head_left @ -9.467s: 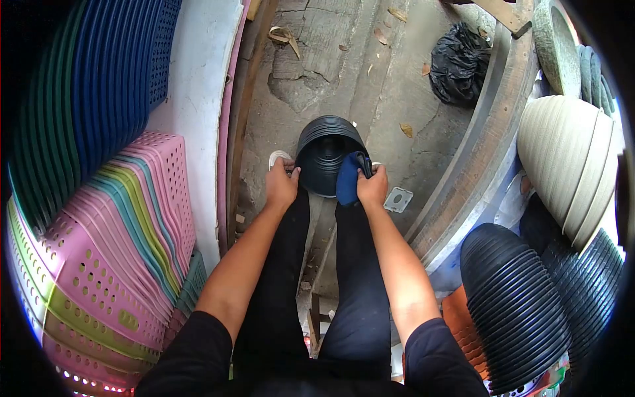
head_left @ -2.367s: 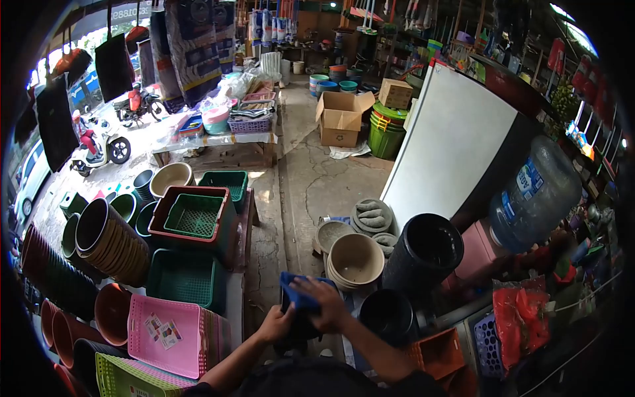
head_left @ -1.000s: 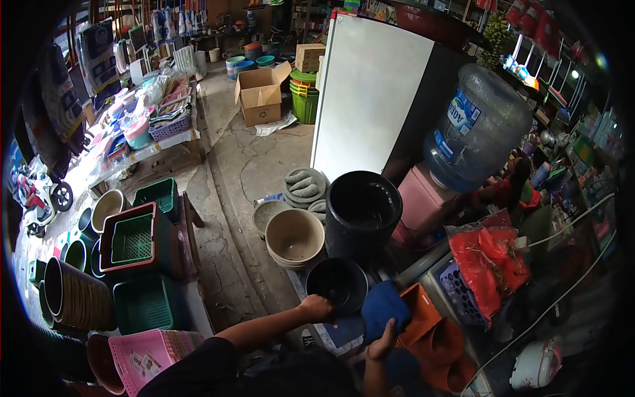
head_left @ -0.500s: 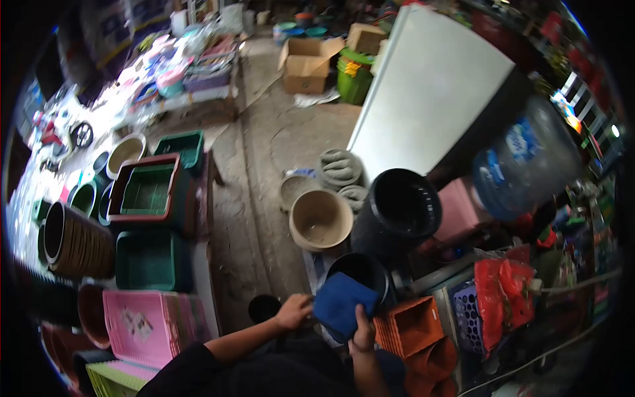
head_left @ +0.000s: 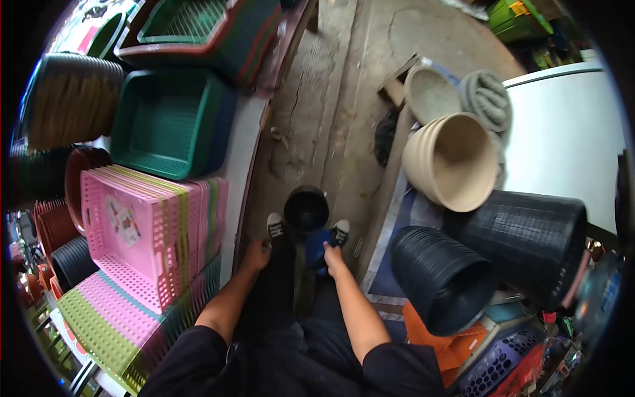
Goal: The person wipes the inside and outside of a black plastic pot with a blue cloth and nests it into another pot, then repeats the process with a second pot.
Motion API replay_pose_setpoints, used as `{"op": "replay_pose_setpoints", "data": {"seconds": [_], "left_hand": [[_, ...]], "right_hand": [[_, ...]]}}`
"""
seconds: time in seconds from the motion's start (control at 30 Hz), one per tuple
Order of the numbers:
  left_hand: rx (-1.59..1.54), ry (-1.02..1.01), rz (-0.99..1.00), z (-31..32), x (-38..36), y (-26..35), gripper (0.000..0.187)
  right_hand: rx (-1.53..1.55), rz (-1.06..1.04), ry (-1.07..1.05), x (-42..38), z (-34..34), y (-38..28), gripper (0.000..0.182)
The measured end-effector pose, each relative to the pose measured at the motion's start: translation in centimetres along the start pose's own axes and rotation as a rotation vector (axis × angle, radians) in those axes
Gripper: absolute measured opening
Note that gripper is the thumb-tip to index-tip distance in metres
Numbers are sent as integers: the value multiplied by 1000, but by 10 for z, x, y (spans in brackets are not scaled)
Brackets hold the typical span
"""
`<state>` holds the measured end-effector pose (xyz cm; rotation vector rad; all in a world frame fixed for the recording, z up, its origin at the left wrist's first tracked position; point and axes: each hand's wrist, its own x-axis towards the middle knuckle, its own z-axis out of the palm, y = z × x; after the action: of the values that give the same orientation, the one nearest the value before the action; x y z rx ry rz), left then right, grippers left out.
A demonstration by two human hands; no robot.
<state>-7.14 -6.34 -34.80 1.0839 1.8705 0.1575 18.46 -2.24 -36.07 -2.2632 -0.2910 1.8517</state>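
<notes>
My right hand (head_left: 329, 252) is clamped on a blue cloth (head_left: 316, 245) just near the black pot (head_left: 306, 208) on the floor; can't tell my left hand's (head_left: 254, 252) grip.

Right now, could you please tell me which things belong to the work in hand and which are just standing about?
In hand:
- small black plastic pot between the feet
- blue cloth in the right hand
- left hand, beside the knee

Standing about:
- stack of black ribbed pots
- beige bowls
- pink perforated baskets
- green crate
</notes>
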Motion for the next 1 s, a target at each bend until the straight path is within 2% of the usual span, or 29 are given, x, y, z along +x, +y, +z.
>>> {"op": "replay_pose_setpoints", "data": {"seconds": [0.07, 0.1, 0.17, 0.2, 0.23, 0.27, 0.3, 0.33, 0.37, 0.4, 0.43, 0.5, 0.6, 0.63, 0.7, 0.77, 0.83, 0.9, 0.93, 1.0], "left_hand": [[-50, -40, -94, 17, 23, -4, 32], [-99, -74, -152, 22, 36, -3, 33], [-44, -50, -199, 37, 68, 8, 33], [-32, 8, -108, 57, 88, -14, 33], [-24, 69, -17, 77, 108, -35, 33], [-22, 48, -58, 84, 126, -37, 37], [-23, 26, -100, 88, 140, -35, 41], [-30, 87, -31, 96, 148, -40, 38], [-37, 155, 43, 104, 156, -44, 36], [-41, 147, 23, 111, 162, -46, 36], [-91, 148, -3, 118, 167, -48, 35], [-136, 145, -36, 128, 168, -50, 35], [-260, 147, -106, 137, 173, -54, 40], [-312, 109, -142, 139, 177, -55, 43], [-365, 73, -177, 138, 182, -54, 46], [-382, -21, -250, 131, 184, -49, 48], [-391, -19, -259, 131, 183, -50, 48], [-480, -43, -283, 128, 184, -50, 51], [-481, -35, -281, 129, 185, -56, 51], [-362, -23, -238, 127, 187, -57, 57]], "right_hand": [[-188, -102, 32, 59, 13, 29, 41], [-320, -186, 6, 59, 14, 16, 41], [-497, -176, 37, 108, 24, 26, 51], [-450, -238, 19, 137, 24, 40, 58], [-465, -250, 47, 143, 26, 32, 57], [-452, -271, 107, 157, 28, 34, 59], [-461, -389, 168, 170, 29, 39, 58], [-483, -359, 163, 181, 28, 43, 58], [-484, -413, 156, 194, 27, 44, 53], [-481, -474, 148, 203, 28, 43, 49], [-493, -462, 139, 203, 31, 37, 49], [-431, -317, 165, 195, 37, 22, 38], [-372, -267, 241, 191, 41, 14, 32], [-372, -262, 243, 192, 43, 15, 32], [-570, -307, 315, 195, 46, 15, 34], [-572, -308, 317, 199, 48, 16, 36], [-572, -313, 313, 201, 51, 17, 38], [-527, -190, 314, 198, 52, 22, 41], [-527, -197, 309, 197, 53, 25, 41], [-554, -192, 284, 196, 53, 34, 43]]}}
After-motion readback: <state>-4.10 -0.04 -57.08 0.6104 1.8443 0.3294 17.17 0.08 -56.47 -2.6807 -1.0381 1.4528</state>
